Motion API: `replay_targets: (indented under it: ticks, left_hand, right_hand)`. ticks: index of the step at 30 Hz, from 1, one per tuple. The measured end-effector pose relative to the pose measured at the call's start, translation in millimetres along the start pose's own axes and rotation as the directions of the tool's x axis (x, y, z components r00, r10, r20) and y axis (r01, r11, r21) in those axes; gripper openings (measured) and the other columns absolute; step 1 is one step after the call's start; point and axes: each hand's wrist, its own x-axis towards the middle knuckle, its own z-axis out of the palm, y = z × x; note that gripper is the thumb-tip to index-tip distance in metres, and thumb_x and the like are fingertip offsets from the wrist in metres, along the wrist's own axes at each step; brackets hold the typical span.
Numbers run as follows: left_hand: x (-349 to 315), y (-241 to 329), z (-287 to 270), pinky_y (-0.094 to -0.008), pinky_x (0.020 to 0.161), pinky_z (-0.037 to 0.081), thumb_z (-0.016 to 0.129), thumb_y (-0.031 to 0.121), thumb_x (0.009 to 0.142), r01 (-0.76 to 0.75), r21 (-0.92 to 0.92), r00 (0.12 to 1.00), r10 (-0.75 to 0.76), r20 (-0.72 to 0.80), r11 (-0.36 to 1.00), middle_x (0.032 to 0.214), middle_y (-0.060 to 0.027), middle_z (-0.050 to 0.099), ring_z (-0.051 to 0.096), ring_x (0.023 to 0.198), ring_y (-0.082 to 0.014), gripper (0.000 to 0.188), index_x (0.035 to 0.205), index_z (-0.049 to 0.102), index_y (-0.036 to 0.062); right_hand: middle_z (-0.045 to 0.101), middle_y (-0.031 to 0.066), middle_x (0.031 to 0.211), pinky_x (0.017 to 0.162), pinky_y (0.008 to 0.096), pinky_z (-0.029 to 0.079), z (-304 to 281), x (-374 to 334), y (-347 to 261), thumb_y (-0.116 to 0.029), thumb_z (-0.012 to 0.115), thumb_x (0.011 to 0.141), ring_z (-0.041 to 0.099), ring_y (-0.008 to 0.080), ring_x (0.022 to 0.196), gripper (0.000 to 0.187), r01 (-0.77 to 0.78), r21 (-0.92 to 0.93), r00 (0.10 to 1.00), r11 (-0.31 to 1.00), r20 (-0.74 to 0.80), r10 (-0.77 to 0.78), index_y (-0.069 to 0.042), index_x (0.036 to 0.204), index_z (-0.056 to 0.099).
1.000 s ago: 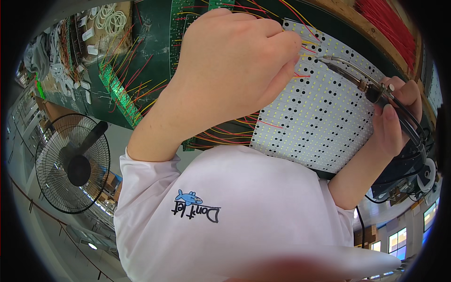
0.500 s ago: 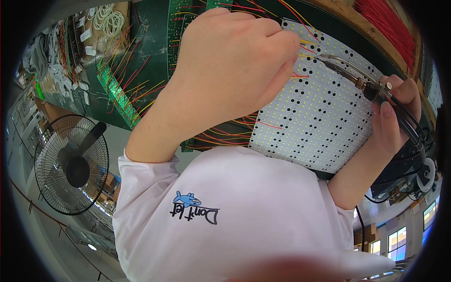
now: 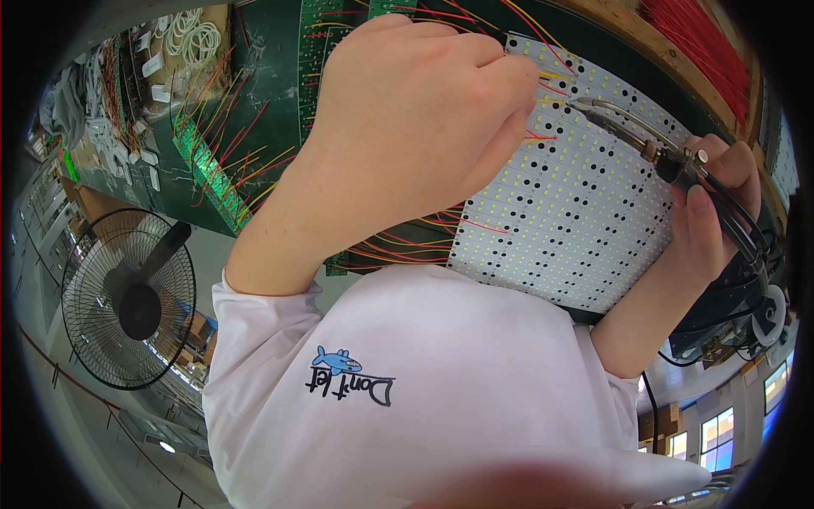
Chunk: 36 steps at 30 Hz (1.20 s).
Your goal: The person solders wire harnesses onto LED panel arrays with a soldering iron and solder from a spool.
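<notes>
My left hand (image 3: 432,114) is closed above the far left part of a white LED panel (image 3: 560,212), its back toward me and its fingertips hidden. A thin yellow wire (image 3: 551,101) comes out from under its fingers onto the panel, as if pinched there. In my right hand (image 3: 712,191), at the panel's right side, is a soldering iron (image 3: 623,136) with a thin metal feed tube curving beside it. The iron's tip touches or nearly touches the panel at the wire's end. Black dots and rows of small yellowish LEDs cover the panel.
Green circuit boards with red and yellow wires lie at the left, including a tilted strip (image 3: 208,170). Red wires (image 3: 699,51) are bundled beyond the wooden ledge (image 3: 653,51). White cable coils (image 3: 193,38) sit far left. A black fan (image 3: 131,297) stands at the left.
My left hand has shifted very slightly to the left. The soldering iron and my right hand stay in nearly the same place.
</notes>
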Motion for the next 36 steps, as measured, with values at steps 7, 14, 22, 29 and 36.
replay_targets:
  ticks: [7,14,22,29,36]
  left_hand:
    - [5.8,6.0,-5.3,-0.0385,0.059,0.044,0.07,0.02,0.086,-0.035,0.017,0.999,0.035,-0.002,0.999,0.069,-0.0027,0.059,0.06,0.064,-0.0264,0.01,0.088,0.065,0.0118]
    - [2.2,-2.7,-8.8,-0.0375,0.068,0.047,0.075,0.019,0.084,-0.166,-0.032,0.986,0.166,0.011,0.986,0.081,-0.0014,0.065,0.065,0.078,-0.0237,0.021,0.103,0.065,0.0142]
    - [6.4,-7.9,-9.9,-0.0283,0.068,0.045,0.066,0.019,0.083,-0.254,0.067,0.966,0.25,0.059,0.965,0.08,0.0036,0.055,0.059,0.074,-0.0128,0.012,0.093,0.06,0.0197]
    - [3.3,-13.3,7.9,-0.0305,0.07,0.046,0.067,0.018,0.084,-0.232,-0.152,0.957,0.197,-0.214,0.961,0.081,0.0017,0.058,0.061,0.074,-0.0153,0.012,0.093,0.06,0.0151]
    - [5.0,-14.4,10.1,-0.0328,0.07,0.047,0.067,0.015,0.083,-0.231,-0.175,0.955,0.188,-0.231,0.957,0.079,-0.0014,0.06,0.062,0.074,-0.0196,0.013,0.093,0.059,0.0106]
  right_hand:
    - [0.046,0.0074,0.078,0.069,0.0253,0.034,-5.2,1.8,7.0,-0.011,0.061,0.084,0.042,0.0124,0.072,0.023,0.042,0.186,0.999,0.982,0.005,-0.044,-0.009,0.084,0.038]
    - [0.046,0.0089,0.077,0.068,0.0255,0.034,-10.7,2.9,7.0,-0.01,0.059,0.082,0.043,0.0135,0.072,0.022,0.008,0.184,1.0,0.983,0.028,-0.013,-0.008,0.084,0.037]
    - [0.051,0.011,0.079,0.068,0.0263,0.036,-13.3,0.5,9.9,-0.012,0.06,0.082,0.045,0.0135,0.073,0.022,0.05,0.182,0.997,0.982,0.041,-0.058,-0.007,0.086,0.039]
    - [0.045,0.0057,0.074,0.057,0.0242,0.03,-9.6,-0.2,9.8,-0.015,0.068,0.087,0.04,0.0096,0.067,0.031,0.083,0.104,0.996,0.991,0.025,-0.086,-0.009,0.086,0.037]
    - [0.044,0.0045,0.073,0.057,0.0244,0.03,-6.3,1.7,7.6,-0.017,0.07,0.087,0.039,0.009,0.064,0.033,0.065,0.164,0.997,0.984,0.026,-0.07,-0.009,0.085,0.038]
